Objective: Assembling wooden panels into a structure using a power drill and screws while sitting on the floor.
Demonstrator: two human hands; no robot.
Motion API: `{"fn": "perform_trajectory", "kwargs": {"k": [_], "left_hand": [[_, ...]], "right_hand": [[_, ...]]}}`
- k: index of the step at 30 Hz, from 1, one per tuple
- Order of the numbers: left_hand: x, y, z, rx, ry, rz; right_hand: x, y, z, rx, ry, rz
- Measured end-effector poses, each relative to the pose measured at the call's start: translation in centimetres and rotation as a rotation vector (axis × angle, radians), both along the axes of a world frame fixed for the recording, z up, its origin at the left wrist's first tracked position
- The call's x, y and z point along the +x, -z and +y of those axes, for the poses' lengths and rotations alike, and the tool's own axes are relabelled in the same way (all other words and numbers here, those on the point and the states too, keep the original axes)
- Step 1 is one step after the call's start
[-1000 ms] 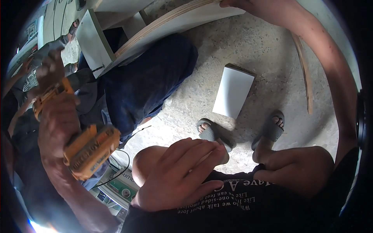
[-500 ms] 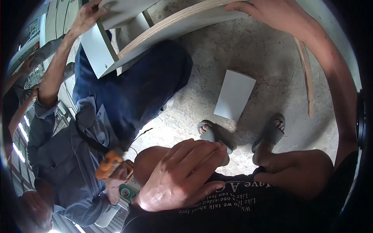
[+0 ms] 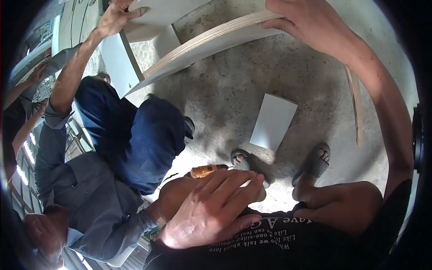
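Observation:
My right hand point(image 3: 308, 24) reaches to the top of the view and grips the edge of a pale-faced plywood panel point(image 3: 207, 38), thumb below the edge. The panel stands as one side of a partly assembled box frame, joined at its left end to a white board point(image 3: 119, 60). My left hand point(image 3: 213, 207) lies back up over my lap, fingers stretched out, holding nothing. Beyond its fingers is an orange power tool point(image 3: 208, 171), partly hidden by my hand and knee.
A co-worker in dark blue trousers point(image 3: 155, 139) crouches at the left, one hand point(image 3: 118, 18) on the frame. A loose white board point(image 3: 273, 121) lies on the concrete floor beyond my sandals. A wooden strip point(image 3: 354, 105) is at the right. More arms show at the far left.
The co-worker's legs have shifted left, uncovering floor under the panel. The orange tool has moved rightward and down toward the floor. My right hand keeps its grip; my left stays put.

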State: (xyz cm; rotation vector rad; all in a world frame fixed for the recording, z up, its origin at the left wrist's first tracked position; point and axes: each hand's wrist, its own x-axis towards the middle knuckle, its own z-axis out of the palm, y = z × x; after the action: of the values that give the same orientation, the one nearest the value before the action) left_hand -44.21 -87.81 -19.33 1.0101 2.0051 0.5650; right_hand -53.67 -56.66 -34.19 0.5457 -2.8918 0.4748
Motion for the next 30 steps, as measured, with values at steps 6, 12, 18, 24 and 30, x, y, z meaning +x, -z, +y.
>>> {"fn": "perform_trajectory", "kwargs": {"k": [6, 12, 18, 24, 30], "left_hand": [[0.1, 0.2, -0.1, 0.002, 0.007, -0.033], [-0.1, -0.7, -0.5, -0.066, -0.014, -0.071], [0.2, -0.4, -1.7, -0.038, -0.031, -0.043], [1.1, -0.8, -2.0, -0.027, -0.016, 0.007], [3.7, -0.7, -2.4, -0.062, -0.007, 0.073]], "right_hand": [[-2.4, 0.3, -1.4, 0.098, -0.027, 0.178], [-6.1, 1.7, -7.1, 0.120, 0.089, 0.185], [-7.8, 1.3, -10.5, 0.023, 0.081, 0.232], [-7.6, 0.9, -11.2, 0.032, 0.075, 0.273], [1.3, -4.5, -8.4, -0.102, 0.229, -0.011]]}}
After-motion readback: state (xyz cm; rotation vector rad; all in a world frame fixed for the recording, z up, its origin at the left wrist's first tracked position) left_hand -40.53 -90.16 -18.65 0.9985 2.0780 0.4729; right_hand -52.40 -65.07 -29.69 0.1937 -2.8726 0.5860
